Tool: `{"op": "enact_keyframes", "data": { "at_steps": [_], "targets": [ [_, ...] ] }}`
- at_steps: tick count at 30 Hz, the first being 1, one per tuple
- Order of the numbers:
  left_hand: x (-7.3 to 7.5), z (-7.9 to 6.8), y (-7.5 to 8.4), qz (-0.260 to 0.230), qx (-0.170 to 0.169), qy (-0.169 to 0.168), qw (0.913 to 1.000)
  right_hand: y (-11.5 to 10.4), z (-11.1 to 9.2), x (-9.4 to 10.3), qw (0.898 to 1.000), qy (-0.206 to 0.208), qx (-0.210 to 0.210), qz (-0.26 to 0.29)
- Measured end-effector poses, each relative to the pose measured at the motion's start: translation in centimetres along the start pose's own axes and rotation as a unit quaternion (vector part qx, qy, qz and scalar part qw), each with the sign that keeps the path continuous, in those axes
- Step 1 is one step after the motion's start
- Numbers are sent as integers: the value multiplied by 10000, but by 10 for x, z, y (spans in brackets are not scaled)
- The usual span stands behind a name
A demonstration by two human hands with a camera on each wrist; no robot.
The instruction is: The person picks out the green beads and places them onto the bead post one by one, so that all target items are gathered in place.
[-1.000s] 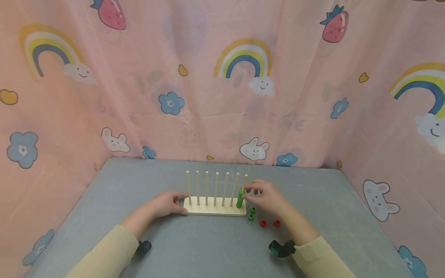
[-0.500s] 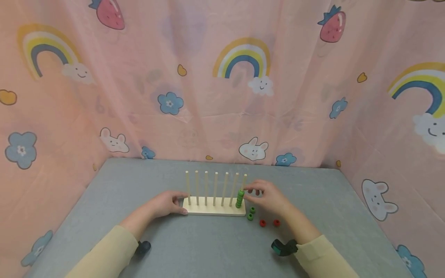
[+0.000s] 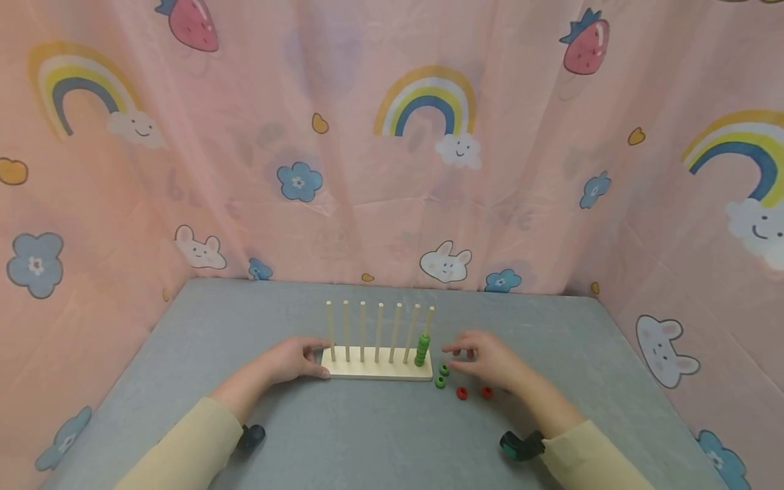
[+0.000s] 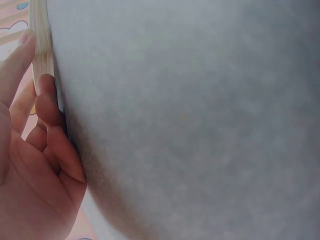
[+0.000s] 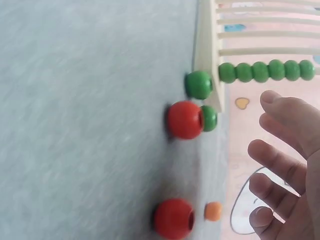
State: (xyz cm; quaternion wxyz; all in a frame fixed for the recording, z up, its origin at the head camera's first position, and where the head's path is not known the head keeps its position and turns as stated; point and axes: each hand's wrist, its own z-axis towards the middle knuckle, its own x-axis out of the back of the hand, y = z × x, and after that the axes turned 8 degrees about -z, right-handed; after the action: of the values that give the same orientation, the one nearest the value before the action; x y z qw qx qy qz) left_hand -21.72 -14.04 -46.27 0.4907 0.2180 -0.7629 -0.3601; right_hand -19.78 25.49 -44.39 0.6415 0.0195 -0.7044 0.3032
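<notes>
A pale wooden peg board [image 3: 376,369] with a row of upright pegs stands on the table. My left hand [image 3: 294,359] holds its left end, thumb at the front and fingers behind; the left wrist view shows the fingertips on the wood [image 4: 43,60]. Several green beads [image 3: 422,350] are stacked on the rightmost peg, whose top stays bare. Right of the board hovers my right hand [image 3: 486,359], fingers loosely bent and apart, holding nothing. Two loose green beads [image 5: 199,85] lie by the board's right end, close to two red beads [image 5: 185,120].
An orange bead [image 5: 213,211] lies beyond the red ones in the right wrist view. The grey table [image 3: 367,435] ends at a pink patterned curtain [image 3: 367,224] behind and at both sides. Dark wrist devices [image 3: 522,446] sit at the sleeves.
My right hand has left the top of the green bead stack and moved right and slightly down. The left hand and the board are in nearly the same place.
</notes>
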Motion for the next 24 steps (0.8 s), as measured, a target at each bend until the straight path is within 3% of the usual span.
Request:
{"op": "enact_keyframes", "data": {
  "at_steps": [14,24],
  "targets": [
    [2,0,0,71,-1,-23,10000,2,4,-5,9952,-565,-93,-797],
    [1,0,-1,32,-30,-31,10000,2,10,-13,9913,-788,-170,-1036]
  ]
}}
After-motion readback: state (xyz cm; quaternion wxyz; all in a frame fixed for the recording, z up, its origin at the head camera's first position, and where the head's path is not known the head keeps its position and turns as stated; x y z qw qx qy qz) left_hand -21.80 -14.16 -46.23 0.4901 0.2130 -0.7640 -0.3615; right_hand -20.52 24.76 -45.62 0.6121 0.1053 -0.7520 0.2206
